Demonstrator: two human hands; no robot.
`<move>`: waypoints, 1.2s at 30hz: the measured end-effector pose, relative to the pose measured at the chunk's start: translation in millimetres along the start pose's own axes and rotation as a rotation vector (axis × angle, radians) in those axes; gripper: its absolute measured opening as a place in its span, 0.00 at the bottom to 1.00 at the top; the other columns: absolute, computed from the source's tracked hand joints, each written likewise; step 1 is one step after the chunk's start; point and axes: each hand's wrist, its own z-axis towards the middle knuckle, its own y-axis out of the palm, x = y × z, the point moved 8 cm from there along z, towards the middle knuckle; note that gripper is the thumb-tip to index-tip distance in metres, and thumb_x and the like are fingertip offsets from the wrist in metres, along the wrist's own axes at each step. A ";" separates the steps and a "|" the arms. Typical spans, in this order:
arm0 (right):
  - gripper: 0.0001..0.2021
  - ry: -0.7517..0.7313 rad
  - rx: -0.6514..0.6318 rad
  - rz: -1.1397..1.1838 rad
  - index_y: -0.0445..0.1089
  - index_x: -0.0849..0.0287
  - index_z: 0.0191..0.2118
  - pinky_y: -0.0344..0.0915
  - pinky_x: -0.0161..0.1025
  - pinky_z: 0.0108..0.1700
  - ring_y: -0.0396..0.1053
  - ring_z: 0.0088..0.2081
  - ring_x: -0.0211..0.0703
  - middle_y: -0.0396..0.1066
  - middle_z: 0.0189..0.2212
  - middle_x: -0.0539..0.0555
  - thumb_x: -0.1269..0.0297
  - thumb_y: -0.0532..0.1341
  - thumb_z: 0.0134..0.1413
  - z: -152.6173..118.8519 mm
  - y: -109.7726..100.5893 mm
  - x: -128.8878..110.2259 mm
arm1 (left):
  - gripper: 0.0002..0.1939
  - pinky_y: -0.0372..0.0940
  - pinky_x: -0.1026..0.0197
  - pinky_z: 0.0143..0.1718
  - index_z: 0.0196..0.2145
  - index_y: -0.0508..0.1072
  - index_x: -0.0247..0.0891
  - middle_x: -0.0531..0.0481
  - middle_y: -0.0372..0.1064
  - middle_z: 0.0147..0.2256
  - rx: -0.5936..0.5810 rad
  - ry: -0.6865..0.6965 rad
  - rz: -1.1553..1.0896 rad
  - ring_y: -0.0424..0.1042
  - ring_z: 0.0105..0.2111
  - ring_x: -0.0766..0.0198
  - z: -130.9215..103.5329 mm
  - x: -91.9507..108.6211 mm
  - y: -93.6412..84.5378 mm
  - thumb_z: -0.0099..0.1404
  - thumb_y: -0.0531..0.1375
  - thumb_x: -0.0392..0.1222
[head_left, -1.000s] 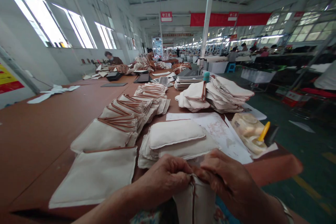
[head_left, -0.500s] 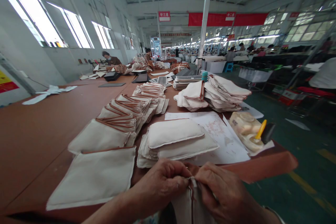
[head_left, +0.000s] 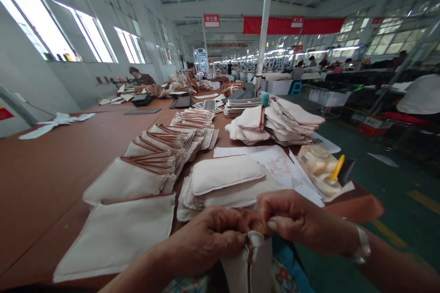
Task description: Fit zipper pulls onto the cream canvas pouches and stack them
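Observation:
Low in the head view, an off-white fabric piece (head_left: 238,268) with a brown-edged seam hangs at the table's front edge. My left hand (head_left: 215,233) pinches its top end. Close beside it, my right hand (head_left: 292,219) has its fingers pressed together at the same end; a bracelet circles that wrist. Just beyond my hands lies a stack of off-white padded pieces (head_left: 228,174). To the left, a single flat piece (head_left: 118,233) lies in front of a fanned row of brown-edged pieces (head_left: 154,155).
Paper sheets (head_left: 299,178) lie under the stack. A plastic container (head_left: 318,165) with a yellow-handled tool (head_left: 337,167) stands at the right edge. Another pile (head_left: 292,121) and a teal-capped item (head_left: 264,99) are behind. People sit farther off.
My right hand has moved up and slightly right, its fingers now curled at the piece's top end. The wrist bracelet shows more. The view has shifted slightly.

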 end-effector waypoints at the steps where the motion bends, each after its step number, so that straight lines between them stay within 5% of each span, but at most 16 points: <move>1: 0.04 -0.016 0.009 0.075 0.64 0.60 0.31 0.58 0.35 0.33 0.60 0.30 0.38 0.63 0.29 0.49 0.69 0.55 0.57 0.4 -0.8 -0.1 | 0.12 0.43 0.67 0.23 0.32 0.71 0.33 0.58 0.53 0.23 0.005 0.004 0.001 0.46 0.22 0.72 -0.3 0.3 -0.8 0.64 0.60 0.47; 7: 0.12 0.014 0.089 0.120 0.64 0.59 0.41 0.59 0.36 0.35 0.60 0.33 0.41 0.63 0.32 0.51 0.55 0.53 0.66 -3.9 12.7 14.1 | 0.14 0.44 0.67 0.24 0.32 0.71 0.33 0.58 0.54 0.23 0.082 -0.011 0.073 0.48 0.23 0.71 -2.0 2.8 -6.2 0.64 0.60 0.48; 11: 0.09 -0.028 0.137 -0.239 0.64 0.59 0.34 0.59 0.36 0.34 0.61 0.32 0.40 0.64 0.30 0.51 0.62 0.53 0.67 -8.8 23.0 20.7 | 0.08 0.44 0.68 0.23 0.31 0.70 0.33 0.58 0.53 0.23 0.097 -0.021 0.119 0.47 0.23 0.72 -1.9 5.7 -6.6 0.63 0.58 0.41; 17: 0.08 -0.196 0.172 -0.569 0.62 0.61 0.39 0.59 0.40 0.38 0.63 0.35 0.44 0.66 0.34 0.56 0.75 0.48 0.62 -12.1 32.6 17.3 | 0.04 0.46 0.68 0.22 0.31 0.70 0.34 0.58 0.54 0.24 0.048 -0.042 0.148 0.49 0.23 0.72 1.3 4.0 -3.1 0.61 0.55 0.34; 25: 0.13 0.185 0.066 0.244 0.61 0.59 0.35 0.48 0.33 0.26 0.48 0.27 0.36 0.53 0.26 0.45 0.54 0.52 0.65 -2.1 23.1 39.4 | 0.06 0.45 0.67 0.22 0.30 0.68 0.35 0.59 0.52 0.22 0.132 -0.065 0.243 0.48 0.22 0.71 -2.3 2.9 -8.7 0.63 0.54 0.37; 29: 0.16 0.173 0.093 0.237 0.62 0.61 0.34 0.51 0.33 0.30 0.50 0.30 0.37 0.55 0.28 0.47 0.50 0.57 0.62 2.8 28.0 28.7 | 0.06 0.45 0.66 0.22 0.28 0.66 0.36 0.59 0.51 0.22 0.198 -0.035 0.315 0.48 0.23 0.70 -2.1 5.6 -14.3 0.63 0.55 0.39; 36: 0.11 0.227 0.185 0.059 0.62 0.61 0.29 0.52 0.33 0.28 0.53 0.28 0.37 0.57 0.24 0.46 0.61 0.58 0.59 1.8 29.6 32.7 | 0.05 0.46 0.66 0.21 0.28 0.68 0.35 0.58 0.52 0.22 0.245 -0.023 0.404 0.49 0.23 0.70 -0.8 8.4 -15.0 0.58 0.54 0.35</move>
